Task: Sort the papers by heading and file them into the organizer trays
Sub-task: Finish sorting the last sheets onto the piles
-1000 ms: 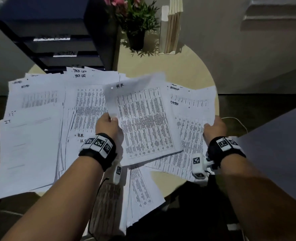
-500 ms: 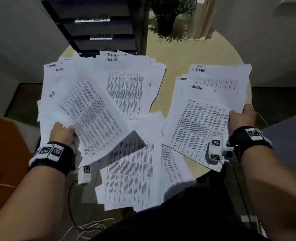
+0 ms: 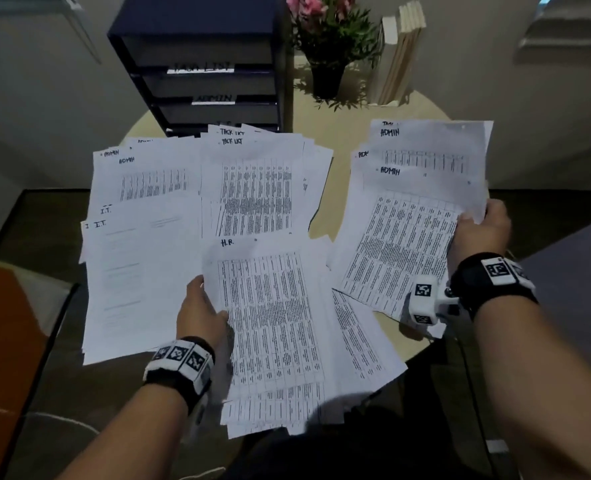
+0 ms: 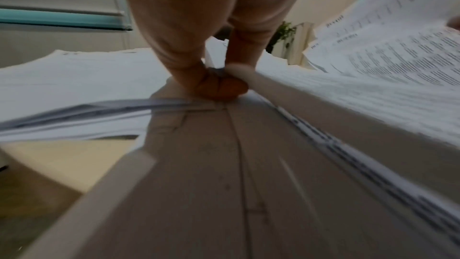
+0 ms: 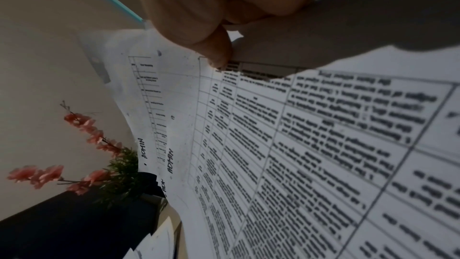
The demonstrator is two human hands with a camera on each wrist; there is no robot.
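Observation:
My left hand (image 3: 202,306) pinches the left edge of a printed sheet headed H.R. (image 3: 270,323) that lies over the near pile on the round table; the left wrist view shows the thumb (image 4: 219,86) pressed on that edge. My right hand (image 3: 477,230) grips a fanned stack of sheets headed ADMIN (image 3: 415,209), held above the table's right side, thumb (image 5: 214,46) on top. Spread piles headed ADMIN (image 3: 141,174), I.T. (image 3: 138,278) and TASK LIST (image 3: 256,188) cover the left and middle. The black organizer trays (image 3: 211,81), labelled TASK LIST and ADMIN, stand at the back left.
A potted plant with pink flowers (image 3: 328,39) and a few upright books (image 3: 401,50) stand at the back of the beige table (image 3: 332,140). An orange seat (image 3: 3,341) is at lower left, a grey surface (image 3: 578,299) at right.
My left hand swung the H.R. sheet out to the left, then back right and down onto the near pile. The right hand's ADMIN stack rose slightly and stayed gripped.

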